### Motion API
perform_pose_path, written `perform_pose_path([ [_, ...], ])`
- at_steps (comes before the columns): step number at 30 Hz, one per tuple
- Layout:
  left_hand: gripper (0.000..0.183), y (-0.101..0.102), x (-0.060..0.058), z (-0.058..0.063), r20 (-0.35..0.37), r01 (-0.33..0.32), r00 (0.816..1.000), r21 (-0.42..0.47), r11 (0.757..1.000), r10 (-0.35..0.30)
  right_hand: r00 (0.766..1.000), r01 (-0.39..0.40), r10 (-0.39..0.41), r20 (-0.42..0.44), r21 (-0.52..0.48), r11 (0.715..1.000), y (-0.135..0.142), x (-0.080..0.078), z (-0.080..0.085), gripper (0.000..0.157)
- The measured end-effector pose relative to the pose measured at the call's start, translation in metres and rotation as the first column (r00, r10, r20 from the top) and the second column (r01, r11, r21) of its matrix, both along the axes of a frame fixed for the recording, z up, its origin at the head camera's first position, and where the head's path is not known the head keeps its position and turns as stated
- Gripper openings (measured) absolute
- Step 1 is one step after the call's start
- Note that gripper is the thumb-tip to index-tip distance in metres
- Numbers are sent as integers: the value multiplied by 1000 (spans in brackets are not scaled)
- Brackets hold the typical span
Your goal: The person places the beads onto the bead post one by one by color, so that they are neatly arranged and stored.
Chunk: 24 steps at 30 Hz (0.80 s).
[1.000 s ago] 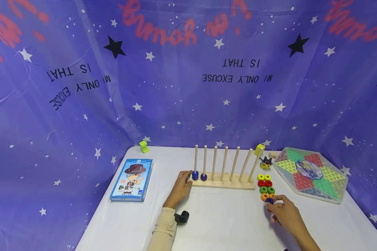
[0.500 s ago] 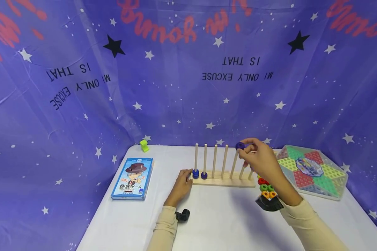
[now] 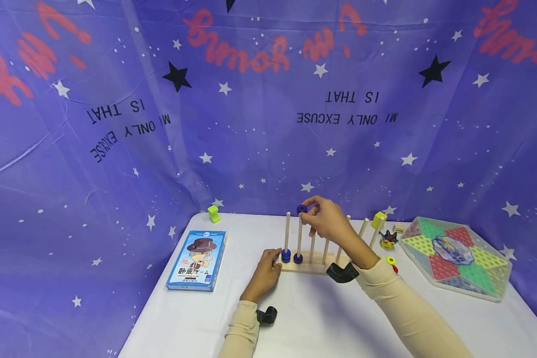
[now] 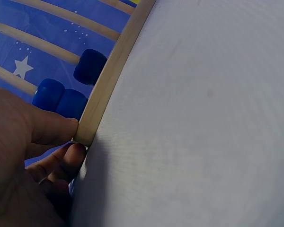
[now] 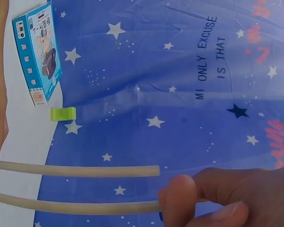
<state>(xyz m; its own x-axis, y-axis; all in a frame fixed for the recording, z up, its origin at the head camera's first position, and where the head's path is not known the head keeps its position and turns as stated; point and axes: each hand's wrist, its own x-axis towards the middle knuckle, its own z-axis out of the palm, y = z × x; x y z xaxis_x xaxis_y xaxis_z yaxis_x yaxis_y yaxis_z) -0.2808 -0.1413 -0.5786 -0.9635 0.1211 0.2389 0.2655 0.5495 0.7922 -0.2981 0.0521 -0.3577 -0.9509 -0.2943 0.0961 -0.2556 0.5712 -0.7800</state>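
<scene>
My right hand point(image 3: 330, 220) pinches a dark purple bead point(image 3: 302, 209) right at the tip of the second peg from the left point(image 3: 300, 237). In the right wrist view, that peg's end meets my right fingertips point(image 5: 180, 196), which mostly hide the bead. The wooden peg rack point(image 3: 291, 267) stands upright on the table. My left hand point(image 3: 266, 272) grips its left end, thumb against the base, as the left wrist view shows. Two blue beads point(image 4: 59, 98) are stacked at the foot of the first peg. One purple bead point(image 3: 298, 258) sits at the bottom of the second.
A blue card game box point(image 3: 197, 260) lies at left, with a green block point(image 3: 213, 214) behind it. On the right are a hexagonal game board point(image 3: 456, 256), a yellow block point(image 3: 378, 220) and a small figure point(image 3: 389, 239). My right forearm mostly covers the loose beads point(image 3: 391, 260).
My right hand picked up the purple bead beside the loose rows, raised it and carried it left to the second peg. The left hand keeps its grip on the rack.
</scene>
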Motion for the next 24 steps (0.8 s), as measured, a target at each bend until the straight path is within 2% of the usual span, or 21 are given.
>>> perform_pose_path([
  [7, 46, 1, 0, 1, 3, 2, 1000, 13, 1000, -3, 1000, 7, -7, -1, 22, 1000, -1, -2, -6, 31],
  [15, 45, 2, 2, 4, 1, 4, 1000, -1, 1000, -4, 1000, 6, -6, -21, 20, 1000, 4, 3, -5, 54],
  [20, 45, 3, 2, 4, 5, 3, 1000, -2, 1000, -3, 1000, 11, -11, -8, -29, 1000, 17, 8, 1, 53],
  [24, 45, 1, -1, 4, 6, -5, 1000, -8, 1000, 5, 999, 29, -31, -29, -61, 998, 43, 13, 6, 49],
])
